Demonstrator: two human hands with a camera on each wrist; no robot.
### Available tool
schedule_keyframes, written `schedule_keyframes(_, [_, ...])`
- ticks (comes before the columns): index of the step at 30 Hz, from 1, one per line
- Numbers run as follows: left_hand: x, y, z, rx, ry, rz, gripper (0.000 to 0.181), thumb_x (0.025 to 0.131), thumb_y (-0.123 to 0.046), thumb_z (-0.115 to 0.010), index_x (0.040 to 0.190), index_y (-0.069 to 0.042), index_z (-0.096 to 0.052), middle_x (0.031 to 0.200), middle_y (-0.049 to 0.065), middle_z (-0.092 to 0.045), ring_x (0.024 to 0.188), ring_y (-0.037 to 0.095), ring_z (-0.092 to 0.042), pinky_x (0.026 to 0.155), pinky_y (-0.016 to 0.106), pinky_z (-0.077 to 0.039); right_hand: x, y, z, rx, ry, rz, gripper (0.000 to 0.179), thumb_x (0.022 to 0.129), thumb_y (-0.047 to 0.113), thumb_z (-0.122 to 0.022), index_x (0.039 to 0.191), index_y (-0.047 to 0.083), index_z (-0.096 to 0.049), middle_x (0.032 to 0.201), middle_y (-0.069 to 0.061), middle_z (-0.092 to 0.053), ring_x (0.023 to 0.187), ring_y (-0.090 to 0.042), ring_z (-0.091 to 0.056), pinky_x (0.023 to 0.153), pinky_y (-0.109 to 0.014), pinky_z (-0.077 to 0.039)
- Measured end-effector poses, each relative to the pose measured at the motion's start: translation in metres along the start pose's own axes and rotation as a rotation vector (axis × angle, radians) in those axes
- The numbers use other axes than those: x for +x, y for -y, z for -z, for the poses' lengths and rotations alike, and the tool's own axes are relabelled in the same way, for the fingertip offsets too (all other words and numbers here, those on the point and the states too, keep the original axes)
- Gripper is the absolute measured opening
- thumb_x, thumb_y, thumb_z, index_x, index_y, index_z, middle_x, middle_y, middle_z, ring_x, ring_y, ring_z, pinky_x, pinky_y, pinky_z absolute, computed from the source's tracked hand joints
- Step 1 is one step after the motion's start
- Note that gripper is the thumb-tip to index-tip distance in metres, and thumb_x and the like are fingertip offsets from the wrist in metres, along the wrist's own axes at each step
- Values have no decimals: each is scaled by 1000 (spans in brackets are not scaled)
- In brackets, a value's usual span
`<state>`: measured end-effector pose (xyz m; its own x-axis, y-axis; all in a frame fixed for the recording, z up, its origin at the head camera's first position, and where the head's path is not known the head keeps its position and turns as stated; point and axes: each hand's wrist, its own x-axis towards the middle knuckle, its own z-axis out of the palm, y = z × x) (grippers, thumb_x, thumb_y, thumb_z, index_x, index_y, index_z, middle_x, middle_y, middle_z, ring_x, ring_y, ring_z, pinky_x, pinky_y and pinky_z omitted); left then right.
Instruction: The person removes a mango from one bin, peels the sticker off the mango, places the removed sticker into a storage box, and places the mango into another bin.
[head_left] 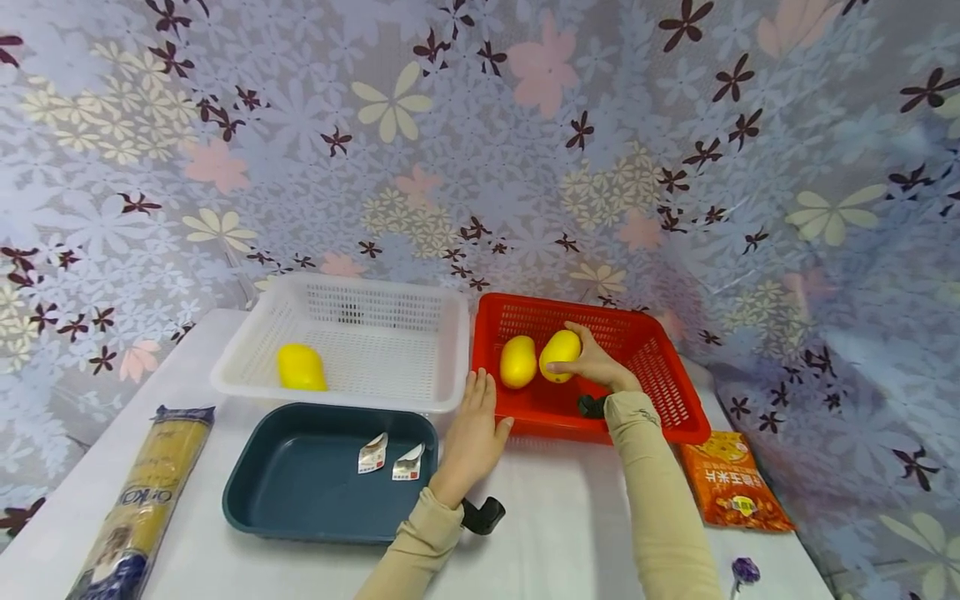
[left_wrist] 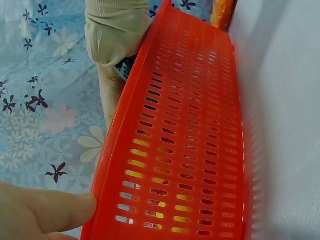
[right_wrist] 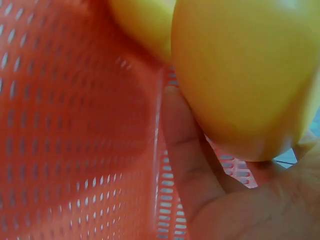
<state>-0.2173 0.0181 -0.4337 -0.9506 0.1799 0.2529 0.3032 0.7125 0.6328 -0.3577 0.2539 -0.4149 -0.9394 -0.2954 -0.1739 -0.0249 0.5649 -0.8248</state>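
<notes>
Two beige sleeves (head_left: pixel 667 508) were seen nearest the camera, reaching in over a white table (head_left: pixel 555 508). A yellow fruit (head_left: pixel 558 347) was gripped by the right hand (head_left: pixel 600 358), its thumb and fingers curved round the sides, inside a red basket (head_left: pixel 562 427); whether the fruit was lifted off the basket floor could not be told. A second yellow fruit (head_left: pixel 517 362) was placed just to its left. The red basket's rim was touched at the left front corner by the left hand (head_left: pixel 472 437), whose fingers were held straight, with the thumb spread apart and nothing picked up. A third yellow fruit (head_left: pixel 302 367) was held in a white basket (head_left: pixel 382 350), at its left front. In a dark blue tray (head_left: pixel 300 492), two paper scraps (head_left: pixel 372 455) were seen. The group was flanked by a pasta bag (head_left: pixel 138 508) on the left and a snack packet (head_left: pixel 733 483) on the right.
</notes>
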Motion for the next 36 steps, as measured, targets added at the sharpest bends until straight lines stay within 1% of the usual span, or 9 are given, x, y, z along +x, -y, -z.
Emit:
schedule_keyframes(3, [0,-1,-1,-7,3,6,67,93,-21,-62,147,5,-33,157,21,-29,149,36,-19,117,45,-27,1,-3,0,-54,-14,-29,102,86,24,-72,155,7,1,151,-31,-21,130,-45,-40,107,-55,-39])
schedule_keyframes(6, [0,0,-2,-8,-1,6,67,93,-21,-63,147,5,-34,157,21,-29,149,36,-19,117,45,-27,2,-4,1,-85,-7,-56,104,85,26,-72,154,4,3,151,-32,-20,131,-46,-38,109,-57,-36])
schedule_keyframes(10, [1,1,-3,0,-5,3,67,93,-21,-63,147,5,-34,157,21,-29,149,37,-20,117,45,-28,7,-3,3,-90,12,-57,105,85,25,-73,154,2,3,151,-33,-18,133,-47,-35,111,-58,-33])
schedule_keyframes(16, [1,2,-4,17,4,1,68,92,-23,-63,147,4,-33,157,20,-28,149,36,-19,117,45,-28,13,-10,6,-87,42,-40,106,83,20,-76,154,5,1,152,-32,-17,132,-48,-34,109,-59,-34])
schedule_keyframes(20, [1,2,-5,21,-4,4,68,92,-23,-63,148,3,-34,157,20,-29,149,36,-19,116,45,-29,17,-14,8,-97,65,-36,105,82,21,-77,154,6,-2,152,-30,-17,133,-47,-33,110,-59,-34])
schedule_keyframes(26, [-1,1,-7,24,-1,3,69,92,-24,-63,148,3,-33,158,19,-28,149,35,-19,116,45,-30,17,-16,8,-140,114,-82,100,84,25,-75,153,4,-6,150,-31,-17,132,-46,-33,110,-57,-35])
schedule_keyframes(28, [-1,2,-8,24,-6,5,69,92,-24,-63,148,3,-32,158,19,-28,149,35,-18,115,44,-30,16,-15,8,-157,112,-82,98,85,25,-74,152,2,-6,149,-31,-17,131,-47,-34,110,-57,-34])
schedule_keyframes(32, [0,2,-8,24,-19,8,69,92,-23,-64,148,3,-33,157,19,-28,149,35,-19,115,45,-31,18,-14,8,-150,87,-70,96,87,25,-72,152,1,-6,149,-32,-18,131,-47,-34,112,-58,-30])
schedule_keyframes(36, [0,2,-8,24,-21,11,68,92,-23,-64,147,3,-34,157,19,-29,149,35,-19,115,45,-31,21,-16,7,-167,80,-76,96,87,26,-71,152,0,-6,151,-33,-15,134,-49,-28,113,-61,-27])
